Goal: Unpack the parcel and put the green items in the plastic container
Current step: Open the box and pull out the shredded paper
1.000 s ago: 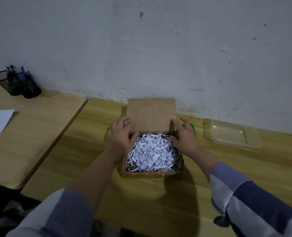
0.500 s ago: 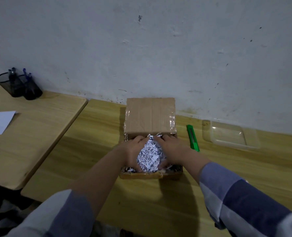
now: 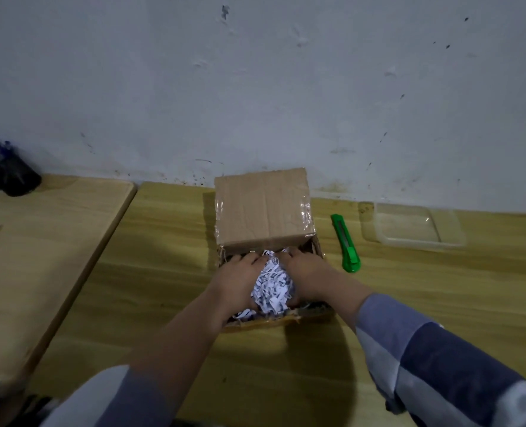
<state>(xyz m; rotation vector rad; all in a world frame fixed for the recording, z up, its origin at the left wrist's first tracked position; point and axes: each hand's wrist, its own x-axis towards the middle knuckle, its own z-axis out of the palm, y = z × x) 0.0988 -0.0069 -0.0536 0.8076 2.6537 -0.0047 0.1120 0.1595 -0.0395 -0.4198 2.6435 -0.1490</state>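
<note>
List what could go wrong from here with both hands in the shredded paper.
1. The shredded paper heaped between the left hand and right hand could spill over the cardboard box walls onto the table.
2. It hides the contents, so green items may be missed.

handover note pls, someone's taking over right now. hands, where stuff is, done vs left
Left hand and right hand: both pressed into the shredded paper inside the cardboard box, cupping a clump of it from either side; a firm grip cannot be confirmed.
Box: flap open and standing up at the back, on the wooden desk.
Green utility knife: lying on the desk right of the box.
Clear plastic container: further right, near the wall, with nothing in it.
Done: parcel opened.
Left: clear the filler, find any green items (none visible yet), move them to the container.
</note>
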